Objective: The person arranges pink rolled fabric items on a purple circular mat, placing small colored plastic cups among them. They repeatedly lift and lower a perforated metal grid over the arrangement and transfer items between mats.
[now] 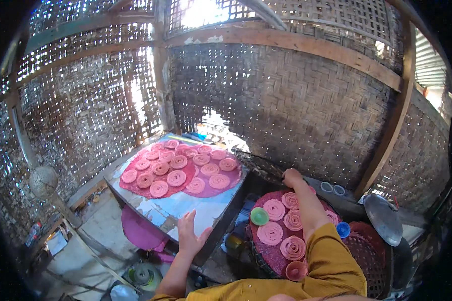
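Observation:
My left hand [190, 235], fingers spread and holding nothing, hovers by the front edge of a low table [198, 208]. On that table, pink spiral-shaped coils of dough [177, 177] lie on pink and magenta mesh sheets [135, 186]. My right arm stretches across a round tray [314, 235] covered in pink mesh, which bears more pink coils [270, 233]. At its far side my right hand [292, 176] is closed at the rim of a dark round woven tray [261, 166], tilted near the wall; its fingertips are partly hidden.
A green bowl [259, 216], a blue cup [343, 230] and a pink bowl [296, 271] sit on or beside the round tray. Farther right are a metal wok [382, 218] and a woven basket [364, 253]. Woven bamboo walls [296, 100] enclose the corner.

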